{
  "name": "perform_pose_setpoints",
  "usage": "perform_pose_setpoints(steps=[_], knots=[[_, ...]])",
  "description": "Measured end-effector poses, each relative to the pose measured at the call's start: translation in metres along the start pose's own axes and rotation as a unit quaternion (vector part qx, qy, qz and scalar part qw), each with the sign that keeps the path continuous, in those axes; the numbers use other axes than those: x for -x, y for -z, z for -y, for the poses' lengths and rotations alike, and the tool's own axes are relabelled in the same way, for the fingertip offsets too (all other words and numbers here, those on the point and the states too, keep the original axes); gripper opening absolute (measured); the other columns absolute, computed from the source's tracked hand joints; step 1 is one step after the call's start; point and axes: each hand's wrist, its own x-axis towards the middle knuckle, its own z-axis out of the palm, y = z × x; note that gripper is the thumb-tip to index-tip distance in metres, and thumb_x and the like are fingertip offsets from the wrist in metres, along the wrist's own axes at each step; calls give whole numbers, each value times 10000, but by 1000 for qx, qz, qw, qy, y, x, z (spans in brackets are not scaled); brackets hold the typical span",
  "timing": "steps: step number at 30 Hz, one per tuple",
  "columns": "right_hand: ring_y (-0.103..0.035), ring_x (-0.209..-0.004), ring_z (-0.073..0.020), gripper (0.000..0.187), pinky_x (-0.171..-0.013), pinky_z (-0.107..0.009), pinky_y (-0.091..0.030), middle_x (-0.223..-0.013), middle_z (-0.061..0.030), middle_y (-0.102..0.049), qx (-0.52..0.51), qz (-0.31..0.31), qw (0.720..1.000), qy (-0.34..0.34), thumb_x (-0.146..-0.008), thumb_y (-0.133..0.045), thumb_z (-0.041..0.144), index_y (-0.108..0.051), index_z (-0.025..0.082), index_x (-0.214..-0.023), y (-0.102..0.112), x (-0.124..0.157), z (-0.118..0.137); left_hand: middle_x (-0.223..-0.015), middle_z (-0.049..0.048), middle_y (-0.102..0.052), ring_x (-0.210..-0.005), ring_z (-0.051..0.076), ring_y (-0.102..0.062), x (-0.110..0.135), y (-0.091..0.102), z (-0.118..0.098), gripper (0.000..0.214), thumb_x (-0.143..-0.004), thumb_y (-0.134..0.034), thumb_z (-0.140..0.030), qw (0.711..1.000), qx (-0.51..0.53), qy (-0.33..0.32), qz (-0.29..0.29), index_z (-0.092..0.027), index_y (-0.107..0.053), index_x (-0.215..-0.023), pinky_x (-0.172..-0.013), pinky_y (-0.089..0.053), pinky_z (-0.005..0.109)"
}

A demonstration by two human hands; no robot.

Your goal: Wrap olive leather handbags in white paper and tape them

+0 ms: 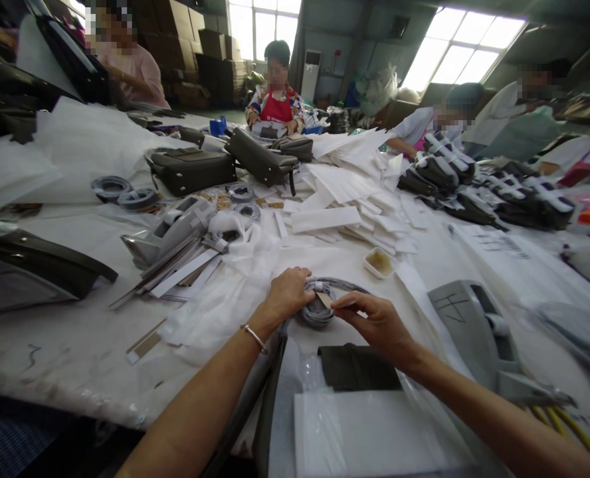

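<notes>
A coiled strap [319, 316] in grey wrapping lies on the table in front of me. My left hand [290, 293] closes on its left side, fingers curled over the edge. From the right, my right hand [377, 322] pinches a small tan card [323, 301] at the coil's middle; the fingertips partly hide the card. One wrapped length of the strap runs off to the right behind that hand. Nearest my body is a dark olive handbag [359, 367], partly covered by a white sheet [375, 425] and clear plastic.
Grey tape dispensers stand left [173, 229] and right [474, 325]. A small white dish [379, 263] sits beyond my hands. Farther back are white sheets [345, 186], more dark bags [195, 169] and wrapped coils [110, 188]. Several people work around the table.
</notes>
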Motion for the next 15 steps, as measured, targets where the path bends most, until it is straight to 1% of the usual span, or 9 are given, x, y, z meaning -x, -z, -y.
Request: perform_pose_setpoints(steps=[2,4,7,11,13,15], knots=[[-713,-722,-206,73,-716,-328,-579,-817,-24,-765,13,-5,1000,-6,-850,-699,290,-745,235,-866,1,1,3,-1058,90,-696,-1028,245,-628,-1,0,1,309,-775,-585,-213,1000,1,-9,6,-202,-700,-1062,-882,-482,314],[-712,-701,-203,65,-688,-315,-576,-811,-20,-765,22,-10,1000,-4,-844,-700,284,-739,236,-864,3,2,7,-1009,76,-706,-987,231,-639,-2,2,2,295,-755,-588,-188,1000,4,-19,14,-213,-724,-1015,-867,-479,299],[-717,-697,-197,60,-661,-298,-571,-811,-14,-766,30,-10,999,-4,-843,-696,271,-732,239,-879,5,2,9,-997,76,-715,-945,227,-649,-2,5,4,333,-731,-597,-177,999,10,-26,16,-211,-735,-1032,-842,-481,296],[-734,-759,-210,62,-684,-305,-579,-835,-21,-771,23,10,1000,-18,-858,-668,273,-719,241,-876,4,5,7,-987,92,-716,-931,237,-650,-1,9,5,332,-734,-577,-168,999,11,-30,11,-194,-741,-1021,-840,-477,309],[-735,-754,-218,68,-685,-317,-584,-813,-28,-767,10,11,999,-36,-851,-672,293,-705,234,-849,2,5,6,-983,92,-716,-930,240,-651,0,11,5,335,-730,-576,-166,999,12,-37,15,-191,-739,-1022,-840,-476,310],[-734,-726,-222,110,-680,-327,-591,-769,-33,-758,-24,-2,997,-72,-843,-681,329,-679,221,-826,-2,2,7,-989,88,-715,-936,241,-649,1,14,5,342,-718,-591,-171,999,13,-48,20,-190,-732,-1029,-842,-475,307]])
